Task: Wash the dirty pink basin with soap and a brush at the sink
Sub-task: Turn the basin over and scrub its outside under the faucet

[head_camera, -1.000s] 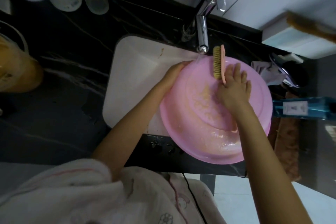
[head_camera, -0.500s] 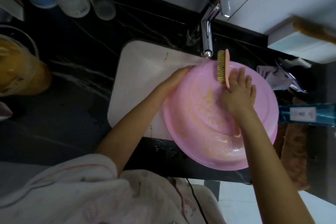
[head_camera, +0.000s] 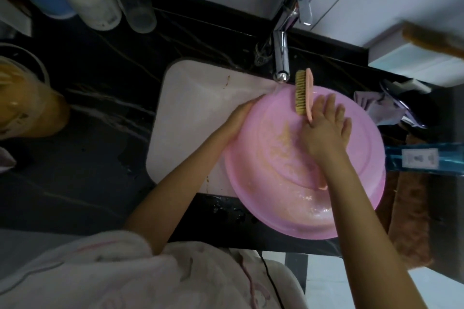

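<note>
On the dark veined counter at far left stands a clear plastic tub of orange stuff (head_camera: 22, 98). Next comes the white rectangular sink (head_camera: 190, 113), where the left hand (head_camera: 241, 118) grasps the left rim of the round pink plastic basin (head_camera: 351, 195), which lies tilted over the sink's right side. Beneath the chrome tap (head_camera: 282, 55), the right hand (head_camera: 326, 130) grips the lower end of a pink-backed, tan-bristled brush (head_camera: 303, 94). Brownish grime coats the basin's floor and no lather shows, so I judge that most of the scrubbing and the rinsing remain.

Left hand (head_camera: 239, 118) gripping, right hand (head_camera: 324, 134) pinching
</note>
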`<state>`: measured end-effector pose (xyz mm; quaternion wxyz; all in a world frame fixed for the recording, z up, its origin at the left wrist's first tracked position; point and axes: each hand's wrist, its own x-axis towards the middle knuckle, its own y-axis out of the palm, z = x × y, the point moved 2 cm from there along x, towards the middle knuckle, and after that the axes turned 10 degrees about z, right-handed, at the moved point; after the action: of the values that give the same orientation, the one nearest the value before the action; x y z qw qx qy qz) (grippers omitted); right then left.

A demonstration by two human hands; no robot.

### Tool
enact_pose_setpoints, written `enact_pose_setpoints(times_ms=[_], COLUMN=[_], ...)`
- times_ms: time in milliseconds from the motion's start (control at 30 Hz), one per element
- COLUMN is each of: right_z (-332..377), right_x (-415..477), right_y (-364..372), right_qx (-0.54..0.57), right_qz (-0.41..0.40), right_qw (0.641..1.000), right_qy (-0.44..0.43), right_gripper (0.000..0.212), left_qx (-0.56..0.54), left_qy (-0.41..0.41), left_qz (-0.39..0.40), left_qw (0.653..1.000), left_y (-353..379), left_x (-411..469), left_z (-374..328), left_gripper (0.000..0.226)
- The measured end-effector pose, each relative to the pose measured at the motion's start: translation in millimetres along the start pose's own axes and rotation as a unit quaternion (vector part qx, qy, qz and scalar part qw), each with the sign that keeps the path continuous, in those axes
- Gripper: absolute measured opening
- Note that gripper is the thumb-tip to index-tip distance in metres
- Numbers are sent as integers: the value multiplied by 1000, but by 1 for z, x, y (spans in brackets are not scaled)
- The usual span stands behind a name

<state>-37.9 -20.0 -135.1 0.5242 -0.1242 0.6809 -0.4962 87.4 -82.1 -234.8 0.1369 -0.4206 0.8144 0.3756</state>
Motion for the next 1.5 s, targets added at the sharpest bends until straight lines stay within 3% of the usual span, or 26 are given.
enact_pose_setpoints(times_ms=[133,200,333,400,500,600,667,733,800,900,1000,1167,1333,1500], right_z=[-5,-8,-6,-2,3,2,2,5,7,8,4,-12,-25,-20], right_x=[-3,-5,-4,-1,3,2,1,0,-2,-6,-14,-24,-13,-5], right_y=[2,3,2,2,0,-1,-1,-2,-2,-3,-9,-17,-30,-34], right_qx=[11,18,14,6,-5,-5,-3,-6,-7,-3,-15,-52,-97,-130], right_qz=[-12,-17,-11,-3,1,-4,-6,-3,3,11,24,44,76,74], right_qw=[1000,1000,1000,1000,1000,1000,1000,999,999,999,999,998,992,988], right_qy=[-6,-8,-2,8,22,29,30,32,32,31,42,10,-32,-42], right_gripper=[67,67,66,66,67,69,69,69,69,69,67,62,62,62], left_qx=[54,131,141,111,107,171,185,176,199,111,36,45,92,44], left_qy=[124,169,67,34,-12,-1,20,32,-11,-129,-125,-69,-80,-106], left_qz=[-67,-25,74,75,12,57,34,-70,-145,-70,-41,-46,-10,2], left_qw=[988,977,985,990,994,984,982,981,969,983,991,996,992,993], left_y=[4,6,14,11,-5,-29,-45,-53,-50,-33,-30,-36,-28,-26], left_x=[-28,-20,15,20,2,-32,-61,-83,-87,-77,-58,-23,4,12], left_z=[24,13,-30,-32,-8,27,42,53,62,78,90,52,17,22], left_gripper=[40,43,34,32,37,46,40,33,32,44,85,48,52,59])
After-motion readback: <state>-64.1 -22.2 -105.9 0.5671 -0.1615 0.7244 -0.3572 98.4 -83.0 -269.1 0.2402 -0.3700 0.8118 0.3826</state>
